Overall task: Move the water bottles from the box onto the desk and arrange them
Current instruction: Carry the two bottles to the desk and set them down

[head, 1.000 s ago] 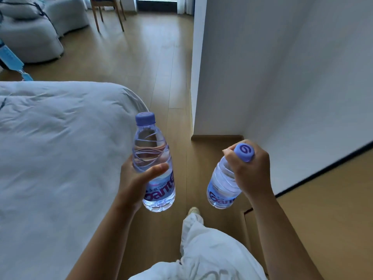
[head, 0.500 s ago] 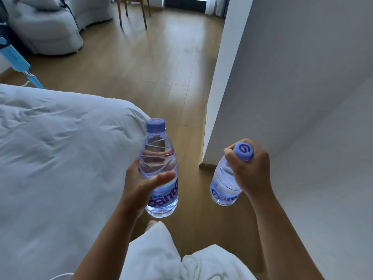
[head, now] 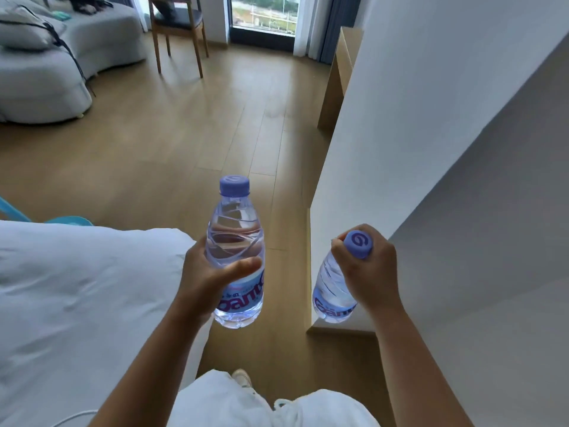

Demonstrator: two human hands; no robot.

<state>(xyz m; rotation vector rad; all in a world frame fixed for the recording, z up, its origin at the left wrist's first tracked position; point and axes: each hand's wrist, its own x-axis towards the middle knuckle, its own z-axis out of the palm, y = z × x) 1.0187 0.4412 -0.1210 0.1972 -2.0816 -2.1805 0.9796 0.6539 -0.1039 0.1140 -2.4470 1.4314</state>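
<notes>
My left hand (head: 209,278) wraps one bottle (head: 237,260) around its middle, upright. My right hand (head: 366,272) clamps the other bottle (head: 332,291) at its cap, just beside the white wall (head: 400,118), so both carry together, I'd judge.

Wood floor (head: 184,143), white wall (head: 446,103), grey sofa (head: 46,72), bright window (head: 264,10).

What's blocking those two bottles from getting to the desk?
The desk is not in view. Each hand holds a bottle over bare wooden floor; a white wall rises on the right.

Two clear purple-capped bottles (head: 237,257) (head: 334,291), both held
</notes>
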